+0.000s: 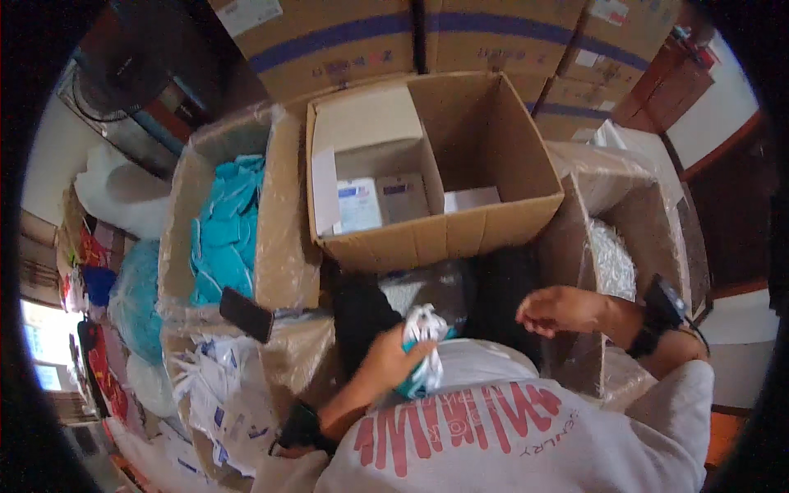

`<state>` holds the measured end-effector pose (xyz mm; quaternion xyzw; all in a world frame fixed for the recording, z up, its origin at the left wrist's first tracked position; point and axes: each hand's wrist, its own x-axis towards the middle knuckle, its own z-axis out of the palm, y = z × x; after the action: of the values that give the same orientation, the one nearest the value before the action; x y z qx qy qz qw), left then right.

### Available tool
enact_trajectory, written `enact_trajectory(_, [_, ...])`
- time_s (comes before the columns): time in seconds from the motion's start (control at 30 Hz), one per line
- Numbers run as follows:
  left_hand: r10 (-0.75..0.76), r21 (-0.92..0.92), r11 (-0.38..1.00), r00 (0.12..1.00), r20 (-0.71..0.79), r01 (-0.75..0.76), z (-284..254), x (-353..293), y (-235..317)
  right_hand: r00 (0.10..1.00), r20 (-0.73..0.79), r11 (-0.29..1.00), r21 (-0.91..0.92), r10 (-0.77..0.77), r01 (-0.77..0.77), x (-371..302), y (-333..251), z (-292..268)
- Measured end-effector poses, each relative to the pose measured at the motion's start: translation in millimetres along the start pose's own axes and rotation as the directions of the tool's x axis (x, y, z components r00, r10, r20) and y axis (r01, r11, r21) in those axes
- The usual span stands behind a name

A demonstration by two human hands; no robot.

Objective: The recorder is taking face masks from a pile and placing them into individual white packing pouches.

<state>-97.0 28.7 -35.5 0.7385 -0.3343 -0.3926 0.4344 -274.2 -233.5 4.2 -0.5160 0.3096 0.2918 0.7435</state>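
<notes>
Close to my lap, my left hand (389,355) is closed around a soft bundle (425,324) of teal and white. White strands or fabric show on top of it, and teal shows at its sides; its exact kind cannot be made out. My right hand (565,310) hangs in the air to the right, beside the carton of white stringy material (612,259). Its fingers are loosely bent and a little apart, with nothing visible in them. Similar teal fabric pieces with pale edges (226,230) fill a carton at the left.
A large open carton (436,238) in front holds white boxes (357,204). A dark phone (246,315) rests on the left carton's edge, above a carton of white printed packets (226,394). Stacked cartons (493,37) stand behind. Black bands circle both wrists.
</notes>
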Motion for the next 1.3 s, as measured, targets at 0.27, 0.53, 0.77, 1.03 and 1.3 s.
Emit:
enact_trajectory(0.27, [0.183,0.379,0.917,0.975,-0.128,-0.122,-60.8,29.9,19.0,0.971,-0.196,0.892,0.403,-0.135,0.205,158.6,66.6,10.2])
enact_trajectory(0.53, [0.203,0.266,0.951,0.967,-0.156,-0.157,-80.4,40.9,32.4,0.786,-0.298,0.84,-0.152,-0.541,0.521,162.6,2.7,41.4])
enact_trajectory(0.77, [0.333,-0.032,0.935,0.905,-0.266,-0.354,-87.2,47.1,55.0,0.453,0.368,0.428,-0.152,-0.812,0.891,102.9,-81.1,117.4])
enact_trajectory(1.03, [0.243,0.024,0.961,0.796,-0.554,-0.277,-114.0,49.3,59.1,0.3,0.352,-0.082,-0.758,-0.886,0.647,73.2,-63.8,112.2])
enact_trajectory(1.3, [0.472,0.282,0.882,0.719,-0.51,-0.379,-135.2,44.6,83.7,0.405,0.173,0.128,-0.777,-0.898,0.617,63.6,-59.5,78.0])
